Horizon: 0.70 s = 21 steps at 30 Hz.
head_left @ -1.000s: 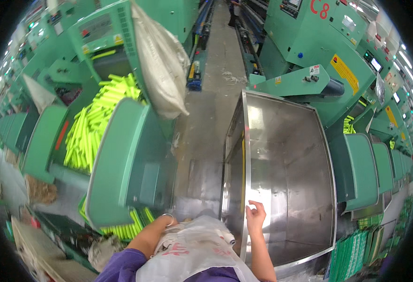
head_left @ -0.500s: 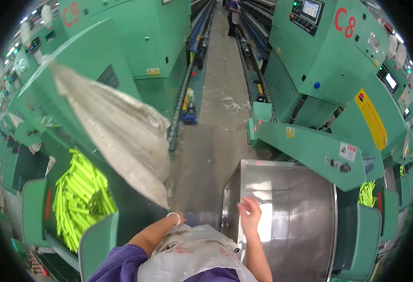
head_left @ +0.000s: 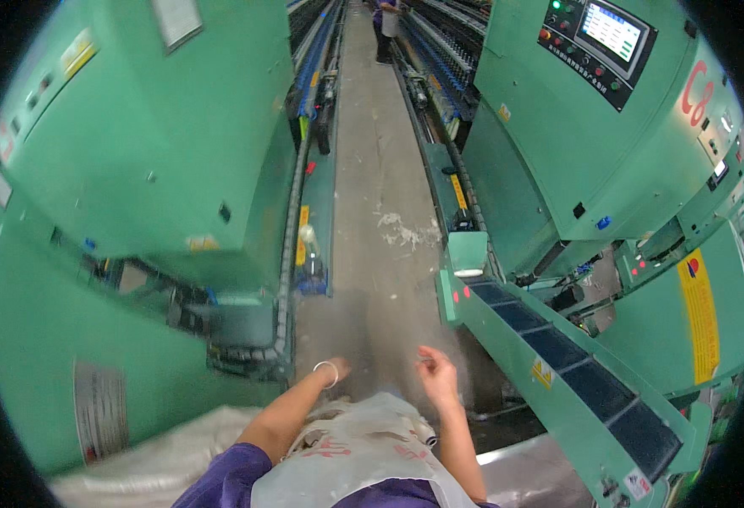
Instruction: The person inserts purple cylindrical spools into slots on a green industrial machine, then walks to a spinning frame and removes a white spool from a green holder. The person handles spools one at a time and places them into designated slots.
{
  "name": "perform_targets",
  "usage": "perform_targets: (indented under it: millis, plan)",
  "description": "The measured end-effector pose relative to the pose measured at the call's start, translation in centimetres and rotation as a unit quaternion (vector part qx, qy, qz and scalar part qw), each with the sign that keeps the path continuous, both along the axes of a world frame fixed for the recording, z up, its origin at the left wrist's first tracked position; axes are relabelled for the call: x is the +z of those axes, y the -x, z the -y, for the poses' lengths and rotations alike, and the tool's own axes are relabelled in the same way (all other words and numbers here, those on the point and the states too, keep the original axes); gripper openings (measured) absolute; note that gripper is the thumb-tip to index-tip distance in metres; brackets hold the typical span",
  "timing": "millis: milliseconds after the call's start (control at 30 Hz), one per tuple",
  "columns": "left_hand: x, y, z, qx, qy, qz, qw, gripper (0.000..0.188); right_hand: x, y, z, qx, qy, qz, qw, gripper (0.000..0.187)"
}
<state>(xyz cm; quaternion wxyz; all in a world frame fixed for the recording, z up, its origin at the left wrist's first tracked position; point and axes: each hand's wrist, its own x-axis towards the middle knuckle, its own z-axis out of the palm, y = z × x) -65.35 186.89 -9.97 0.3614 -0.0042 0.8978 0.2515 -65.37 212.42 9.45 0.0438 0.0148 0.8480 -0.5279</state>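
My left hand, with a white bracelet at its wrist, is over the aisle floor in front of my body. Its fingers are blurred and mostly turned away, so their pose is unclear. To its right, my right hand is raised above the floor, fingers loosely bent and apart, holding nothing. A whitish translucent apron with red print covers my front, between the forearms. Off-white cloth or sheeting lies at lower left, behind my left arm. Neither hand touches anything that I can make out.
Green machine housings flank a narrow aisle. A sloped conveyor juts in at right, above a shiny metal surface. White fluff litters the floor. Another person stands far down the aisle.
My view has moved forward along the aisle. The green tube bin at left has left view, the cloth now sits low at left, and the metal box mostly dropped out below.
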Motion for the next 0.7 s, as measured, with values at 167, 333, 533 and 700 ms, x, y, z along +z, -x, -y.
perform_targets:
  millis: [167,333,533,700]
  plan:
    - [3.5,20.2,1.5,0.290,-0.256,0.082,0.918,0.036,-4.4,15.3,-1.6,-0.066,-0.024,0.018,0.997,0.026]
    - [-4.6,28.9,12.2,0.261,0.013,-0.036,0.964,0.036,-7.4,34.9,-2.6,-0.003,-0.192,0.082,0.978,0.024]
    - [-8.6,24.6,21.4,0.113,0.128,0.238,0.956,0.028,-5.2,60.3,1.9,0.091,-0.040,-0.086,0.991,0.023]
    - [-9.4,38.6,23.3,0.292,0.073,0.263,0.917,0.031,-12.7,79.3,3.9,0.097,-0.170,-0.014,0.981,0.034]
